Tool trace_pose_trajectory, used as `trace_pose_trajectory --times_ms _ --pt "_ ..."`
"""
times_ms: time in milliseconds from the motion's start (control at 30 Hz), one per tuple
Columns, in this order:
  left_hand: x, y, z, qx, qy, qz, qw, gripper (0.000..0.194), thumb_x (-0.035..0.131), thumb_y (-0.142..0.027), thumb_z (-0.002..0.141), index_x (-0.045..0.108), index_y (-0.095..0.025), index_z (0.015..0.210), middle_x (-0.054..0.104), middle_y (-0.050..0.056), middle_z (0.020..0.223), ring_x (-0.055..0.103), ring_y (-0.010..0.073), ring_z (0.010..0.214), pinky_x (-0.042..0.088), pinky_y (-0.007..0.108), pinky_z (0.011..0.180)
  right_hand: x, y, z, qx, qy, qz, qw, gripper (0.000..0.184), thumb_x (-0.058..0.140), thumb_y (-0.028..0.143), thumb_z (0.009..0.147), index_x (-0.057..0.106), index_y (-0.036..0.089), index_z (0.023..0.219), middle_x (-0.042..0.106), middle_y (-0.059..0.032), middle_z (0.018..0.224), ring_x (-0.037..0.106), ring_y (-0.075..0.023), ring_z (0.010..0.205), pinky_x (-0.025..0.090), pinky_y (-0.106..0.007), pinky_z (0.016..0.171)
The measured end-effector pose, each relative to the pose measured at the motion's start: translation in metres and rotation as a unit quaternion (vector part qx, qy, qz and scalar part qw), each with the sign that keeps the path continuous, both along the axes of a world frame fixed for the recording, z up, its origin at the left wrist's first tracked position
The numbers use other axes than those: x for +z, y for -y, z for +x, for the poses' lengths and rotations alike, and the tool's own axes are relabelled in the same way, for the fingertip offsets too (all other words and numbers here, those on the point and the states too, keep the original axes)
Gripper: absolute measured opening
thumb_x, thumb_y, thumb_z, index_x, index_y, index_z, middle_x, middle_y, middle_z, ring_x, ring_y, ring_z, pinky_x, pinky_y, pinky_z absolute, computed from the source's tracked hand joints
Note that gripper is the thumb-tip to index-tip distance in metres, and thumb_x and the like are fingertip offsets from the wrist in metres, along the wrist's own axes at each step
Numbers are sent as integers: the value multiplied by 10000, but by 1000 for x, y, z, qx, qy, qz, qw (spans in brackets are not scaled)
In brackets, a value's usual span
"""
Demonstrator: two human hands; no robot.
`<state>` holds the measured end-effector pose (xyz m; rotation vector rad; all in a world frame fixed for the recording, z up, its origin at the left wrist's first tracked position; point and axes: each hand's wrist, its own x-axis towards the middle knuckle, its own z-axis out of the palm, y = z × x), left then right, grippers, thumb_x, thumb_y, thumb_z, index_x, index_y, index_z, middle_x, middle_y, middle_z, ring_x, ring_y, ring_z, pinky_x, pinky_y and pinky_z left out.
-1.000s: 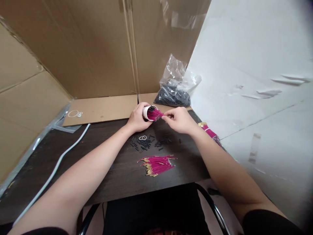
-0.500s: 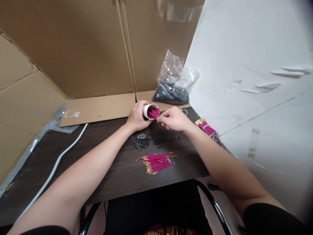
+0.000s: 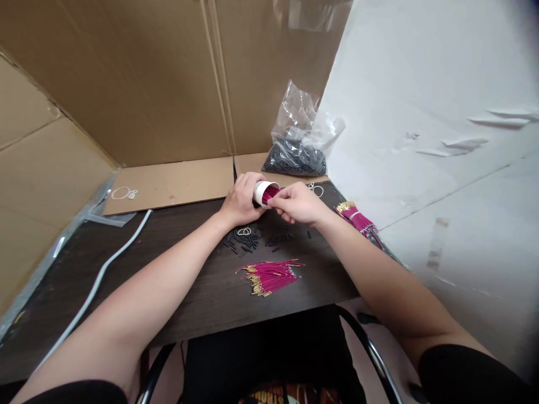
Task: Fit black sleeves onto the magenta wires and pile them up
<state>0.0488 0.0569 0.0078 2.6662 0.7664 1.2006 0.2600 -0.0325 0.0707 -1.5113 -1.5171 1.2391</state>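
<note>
In the head view, a white cup [image 3: 260,192] is gripped around its side by the left hand [image 3: 243,199] and held tilted above the dark worktop [image 3: 202,252], with its mouth turned toward the right hand [image 3: 297,205]. Magenta strands [image 3: 270,194] are contained in the cup, and the right hand is held at its mouth, thumb and forefinger pinched together at the strands — whether one strand or several are caught between them cannot be told. Nearer the body, a loose pile of magenta pieces with gold tips [image 3: 272,278] is spread on the worktop. Between that pile and the hands, small black tubes [image 3: 246,241] are scattered in two loose groups, with pale rings [image 3: 244,230] lying on the left one. Beyond the right hand, more white rings [image 3: 317,191] are seen, and a tied magenta bundle [image 3: 357,217] with gold ends is placed at the worktop's right edge. At the back, a clear plastic bag [image 3: 295,151] partly filled with dark pieces is set against the cardboard wall [image 3: 168,84]. To the left, a flat cardboard strip [image 3: 177,188] is laid along the worktop's rear — a large white ring [image 3: 120,193] is carried on it — and a pale cable [image 3: 101,275] is stretched across the worktop's left side.
</note>
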Motion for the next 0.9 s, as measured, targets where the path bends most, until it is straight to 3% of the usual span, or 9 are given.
trace_pose_trajectory --times_ms 200,467,600,900 --pt "0 1 0 2 -14 0 1000 525 830 -359 915 576 -227 1354 720 157 1325 674 362 1213 584 557 1076 -4 0 -4 -14 9 43 999 343 759 288 1046 742 149 733 671 -65 605 557 -130 470 442 -295 482" --pt "-1 0 1 0 -19 -11 1000 530 834 -352 908 589 -230 1362 726 161 1329 683 371 1224 586 574 1092 -13 -1 -8 -37 67 127 989 222 755 305 1050 836 142 924 741 -59 671 665 -152 536 532 -323 611" --pt "-2 -1 1 0 -19 -31 999 567 857 -355 877 594 -234 1364 730 154 1329 704 369 1225 594 573 1098 -15 -1 -11 -45 74 162 983 105 787 260 1016 790 161 1051 760 -41 716 691 -159 591 536 -323 657" --pt "-2 -1 -2 10 33 -119 992 624 882 -351 853 575 -235 1384 765 135 1350 775 324 1186 631 506 1018 -7 3 -3 -73 58 261 961 211 819 358 973 757 192 1088 722 -16 783 634 -167 690 504 -341 734"
